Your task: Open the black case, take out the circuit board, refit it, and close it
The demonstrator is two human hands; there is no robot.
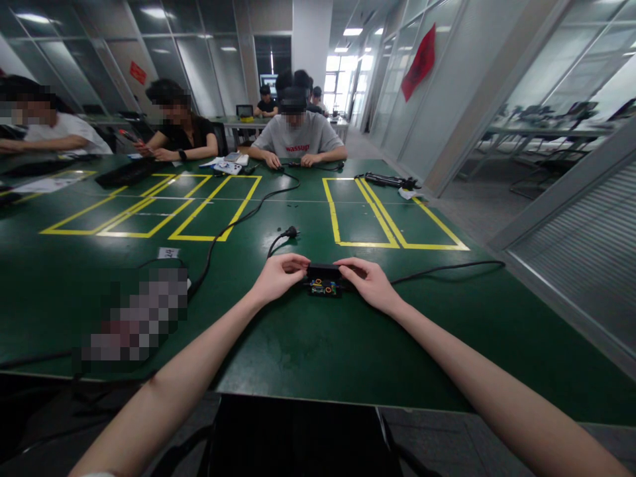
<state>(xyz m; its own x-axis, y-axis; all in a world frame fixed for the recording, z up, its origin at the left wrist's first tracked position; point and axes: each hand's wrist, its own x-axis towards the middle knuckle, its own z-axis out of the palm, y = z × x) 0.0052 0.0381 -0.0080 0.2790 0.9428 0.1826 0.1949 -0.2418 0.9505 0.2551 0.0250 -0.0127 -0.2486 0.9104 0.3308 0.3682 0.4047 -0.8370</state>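
Observation:
A small black box with exposed coloured parts inside (324,281) lies on the green table (318,344) in front of me. My left hand (281,275) grips its left end with curled fingers. My right hand (368,281) holds its right end, fingers closed on the casing. A black cable (447,268) runs from the box off to the right. Another cable with a plug (291,232) lies just beyond the box.
Yellow tape rectangles (368,218) mark the table. A long black cable (238,218) crosses toward a person seated opposite. Other people sit at the far left. A black tool (387,179) lies far right. A blurred patch (134,318) sits left of me.

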